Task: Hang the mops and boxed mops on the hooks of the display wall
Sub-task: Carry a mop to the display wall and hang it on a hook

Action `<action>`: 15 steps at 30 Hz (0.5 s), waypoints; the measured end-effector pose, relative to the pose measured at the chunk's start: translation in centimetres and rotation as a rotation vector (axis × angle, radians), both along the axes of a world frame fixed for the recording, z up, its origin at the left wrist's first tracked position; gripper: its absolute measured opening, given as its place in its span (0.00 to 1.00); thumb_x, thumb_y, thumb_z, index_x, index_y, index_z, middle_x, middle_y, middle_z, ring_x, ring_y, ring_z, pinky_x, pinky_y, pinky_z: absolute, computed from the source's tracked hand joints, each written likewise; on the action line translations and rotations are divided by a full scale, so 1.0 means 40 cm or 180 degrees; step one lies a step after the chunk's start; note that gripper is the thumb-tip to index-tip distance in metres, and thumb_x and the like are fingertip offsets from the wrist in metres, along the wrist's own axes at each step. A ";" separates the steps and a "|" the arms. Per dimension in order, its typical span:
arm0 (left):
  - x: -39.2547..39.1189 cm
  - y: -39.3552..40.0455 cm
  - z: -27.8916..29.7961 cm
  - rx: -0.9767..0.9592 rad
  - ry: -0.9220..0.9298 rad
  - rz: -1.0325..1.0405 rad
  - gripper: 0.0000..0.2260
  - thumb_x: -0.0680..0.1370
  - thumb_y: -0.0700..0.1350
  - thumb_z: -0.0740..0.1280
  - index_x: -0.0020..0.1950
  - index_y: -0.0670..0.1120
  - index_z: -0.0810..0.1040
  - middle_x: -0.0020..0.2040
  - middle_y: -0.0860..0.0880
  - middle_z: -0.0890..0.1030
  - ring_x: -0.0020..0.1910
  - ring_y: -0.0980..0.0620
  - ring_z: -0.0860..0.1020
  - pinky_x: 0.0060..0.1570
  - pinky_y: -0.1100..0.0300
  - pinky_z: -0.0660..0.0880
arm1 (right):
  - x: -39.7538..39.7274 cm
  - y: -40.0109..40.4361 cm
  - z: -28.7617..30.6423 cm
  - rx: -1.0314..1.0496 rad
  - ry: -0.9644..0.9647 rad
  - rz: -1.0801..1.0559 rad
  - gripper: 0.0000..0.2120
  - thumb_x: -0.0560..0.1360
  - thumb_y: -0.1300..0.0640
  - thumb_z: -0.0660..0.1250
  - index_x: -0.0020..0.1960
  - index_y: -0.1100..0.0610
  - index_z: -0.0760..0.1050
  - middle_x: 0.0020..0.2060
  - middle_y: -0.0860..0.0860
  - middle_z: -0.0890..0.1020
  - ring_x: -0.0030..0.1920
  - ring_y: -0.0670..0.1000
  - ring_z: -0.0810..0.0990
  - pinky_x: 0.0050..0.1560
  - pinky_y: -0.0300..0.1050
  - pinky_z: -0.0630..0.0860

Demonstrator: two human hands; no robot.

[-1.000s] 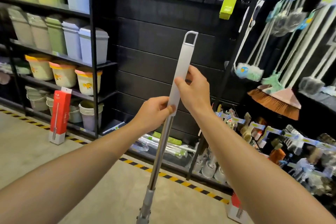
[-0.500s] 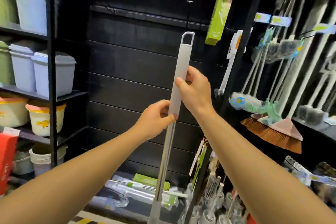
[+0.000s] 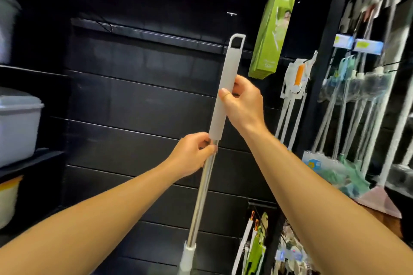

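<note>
We hold the grey-gripped steel mop handle (image 3: pixel 225 98) upright before the black slatted display wall (image 3: pixel 138 100) | left hand (image 3: pixel 192 156) closed on steel shaft | right hand (image 3: pixel 243 105) closed on grey grip | loop just left of hanging green boxed mop (image 3: pixel 272 31)

two bare forearms, no sleeves, no watch, no bracelet or glove anywhere along them. left hand (image 3: pixel 192 155) uncovered, fingers ringless. right hand (image 3: pixel 242 105) uncovered too, thumbnail short and plain, knuckles bare. wrists free of bands, straps or markings of any kind.
</note>
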State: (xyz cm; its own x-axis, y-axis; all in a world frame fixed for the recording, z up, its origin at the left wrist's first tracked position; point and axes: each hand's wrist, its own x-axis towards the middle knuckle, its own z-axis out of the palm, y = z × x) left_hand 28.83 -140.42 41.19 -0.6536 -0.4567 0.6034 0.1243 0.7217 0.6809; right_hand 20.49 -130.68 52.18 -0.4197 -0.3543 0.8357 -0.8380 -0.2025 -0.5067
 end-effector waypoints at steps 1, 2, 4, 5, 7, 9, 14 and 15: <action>-0.029 -0.029 0.015 -0.0018 0.0017 0.0024 0.02 0.81 0.47 0.66 0.51 0.55 0.78 0.46 0.53 0.82 0.44 0.52 0.82 0.37 0.64 0.80 | -0.031 -0.029 0.016 -0.0028 0.0008 -0.0010 0.17 0.77 0.55 0.71 0.65 0.53 0.77 0.43 0.33 0.76 0.43 0.38 0.79 0.42 0.29 0.73; -0.058 -0.058 0.032 -0.0018 0.0039 0.0046 0.02 0.81 0.48 0.66 0.51 0.54 0.78 0.46 0.52 0.82 0.43 0.51 0.82 0.36 0.63 0.80 | -0.061 -0.058 0.032 -0.0051 0.0009 -0.0016 0.17 0.77 0.54 0.71 0.65 0.53 0.77 0.43 0.33 0.76 0.43 0.38 0.79 0.41 0.29 0.73; -0.115 -0.113 0.067 -0.0020 0.0085 0.0075 0.03 0.81 0.48 0.66 0.51 0.53 0.79 0.45 0.51 0.83 0.43 0.50 0.82 0.37 0.61 0.81 | -0.121 -0.116 0.068 -0.0093 -0.0007 0.0004 0.16 0.77 0.54 0.71 0.64 0.53 0.77 0.43 0.37 0.78 0.43 0.38 0.79 0.41 0.30 0.73; -0.145 -0.139 0.086 -0.0025 0.0098 0.0100 0.03 0.81 0.48 0.66 0.51 0.53 0.79 0.45 0.51 0.83 0.43 0.51 0.83 0.38 0.60 0.82 | -0.153 -0.145 0.086 -0.0109 -0.0017 0.0023 0.16 0.77 0.54 0.71 0.63 0.53 0.78 0.44 0.39 0.79 0.43 0.38 0.79 0.41 0.31 0.73; -0.205 -0.189 0.121 -0.0025 0.0117 0.0152 0.02 0.80 0.49 0.67 0.50 0.55 0.79 0.46 0.52 0.83 0.44 0.52 0.83 0.39 0.59 0.83 | -0.218 -0.199 0.120 -0.0164 -0.0026 0.0045 0.15 0.77 0.54 0.71 0.62 0.53 0.78 0.43 0.39 0.80 0.43 0.38 0.79 0.40 0.32 0.74; -0.269 -0.236 0.162 -0.0014 0.0164 0.0169 0.03 0.80 0.49 0.67 0.48 0.57 0.78 0.46 0.53 0.83 0.45 0.52 0.83 0.38 0.59 0.83 | -0.286 -0.250 0.158 -0.0242 -0.0052 0.0089 0.14 0.77 0.54 0.71 0.62 0.53 0.78 0.43 0.39 0.81 0.43 0.39 0.80 0.42 0.34 0.77; -0.396 -0.341 0.248 0.0165 0.0377 0.0107 0.05 0.80 0.50 0.68 0.45 0.60 0.80 0.43 0.55 0.84 0.43 0.56 0.83 0.36 0.63 0.81 | -0.423 -0.356 0.252 -0.0329 -0.0032 0.0259 0.15 0.77 0.54 0.71 0.62 0.53 0.78 0.45 0.42 0.83 0.46 0.41 0.82 0.49 0.42 0.81; -0.415 -0.361 0.261 0.0201 0.0427 0.0089 0.05 0.80 0.50 0.68 0.46 0.59 0.80 0.43 0.55 0.84 0.43 0.57 0.83 0.36 0.63 0.81 | -0.443 -0.376 0.268 -0.0322 -0.0002 0.0298 0.15 0.77 0.54 0.70 0.63 0.53 0.78 0.45 0.42 0.83 0.46 0.41 0.82 0.47 0.41 0.81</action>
